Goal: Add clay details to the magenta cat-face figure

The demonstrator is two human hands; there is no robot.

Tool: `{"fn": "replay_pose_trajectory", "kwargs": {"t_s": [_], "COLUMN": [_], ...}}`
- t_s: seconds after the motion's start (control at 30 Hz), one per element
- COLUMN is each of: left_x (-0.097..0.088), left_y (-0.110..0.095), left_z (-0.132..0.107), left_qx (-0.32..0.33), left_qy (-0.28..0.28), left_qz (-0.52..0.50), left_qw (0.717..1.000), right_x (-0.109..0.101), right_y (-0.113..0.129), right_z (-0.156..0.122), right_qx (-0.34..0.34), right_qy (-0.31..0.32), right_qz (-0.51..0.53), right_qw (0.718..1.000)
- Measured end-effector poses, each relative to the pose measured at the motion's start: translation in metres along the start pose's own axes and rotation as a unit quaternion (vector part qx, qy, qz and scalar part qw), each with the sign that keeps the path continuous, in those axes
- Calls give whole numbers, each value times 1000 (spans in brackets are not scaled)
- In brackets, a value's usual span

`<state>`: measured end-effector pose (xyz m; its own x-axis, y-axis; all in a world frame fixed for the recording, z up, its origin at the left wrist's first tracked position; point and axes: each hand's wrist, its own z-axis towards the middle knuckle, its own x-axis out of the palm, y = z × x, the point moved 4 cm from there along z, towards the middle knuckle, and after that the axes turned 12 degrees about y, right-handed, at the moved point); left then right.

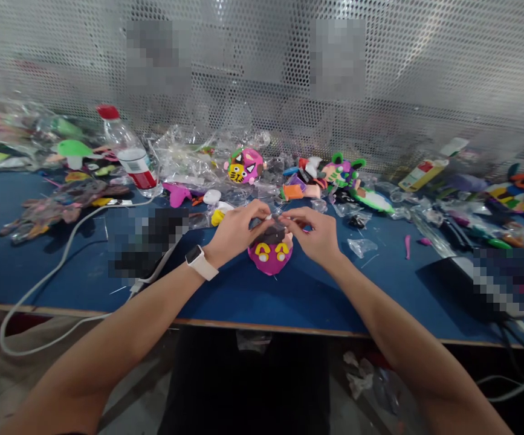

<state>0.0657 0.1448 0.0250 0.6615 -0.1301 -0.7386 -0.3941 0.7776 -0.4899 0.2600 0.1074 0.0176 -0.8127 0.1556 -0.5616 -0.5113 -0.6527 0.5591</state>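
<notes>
A magenta clay face point(269, 263) lies on the blue table, with yellow arched shapes and white balls on its front and a dark patch on its upper part. My left hand point(238, 231), with a watch point(201, 262) on its wrist, is closed in a pinch just above the face's upper left edge. A small whitish bit shows at its fingertips, too small to name. Across from it, my right hand point(315, 234) is also pinched closed over the upper right edge. Whatever lies between its fingertips is hidden.
A second clay face, pink and yellow point(243, 167), sits behind my hands among clear plastic wrapping point(182, 157). A red-capped bottle point(132, 157) stands left, near a white cable point(74, 232). Coloured clay pieces point(293, 191) and a yellow carton point(422, 175) line the back.
</notes>
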Motion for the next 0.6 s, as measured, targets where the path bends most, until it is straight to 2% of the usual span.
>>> {"fn": "replay_pose_trajectory", "kwargs": {"t_s": [0.13, 0.37, 0.6], "left_x": [-2, -2, -3], "left_y": [1, 3, 3], "left_z": [1, 0, 1], "left_qx": [-23, -19, -30], "left_qy": [-6, -7, 0], "left_qz": [14, 19, 24], "left_qw": [1000, 1000, 999], "right_x": [-6, -11, -11], "right_y": [-1, -9, -6], "right_z": [6, 6, 4], "right_qx": [-64, -103, -77], "right_qy": [54, 227, 276], "right_qz": [-49, -89, -92], "right_qw": [995, 964, 953]}}
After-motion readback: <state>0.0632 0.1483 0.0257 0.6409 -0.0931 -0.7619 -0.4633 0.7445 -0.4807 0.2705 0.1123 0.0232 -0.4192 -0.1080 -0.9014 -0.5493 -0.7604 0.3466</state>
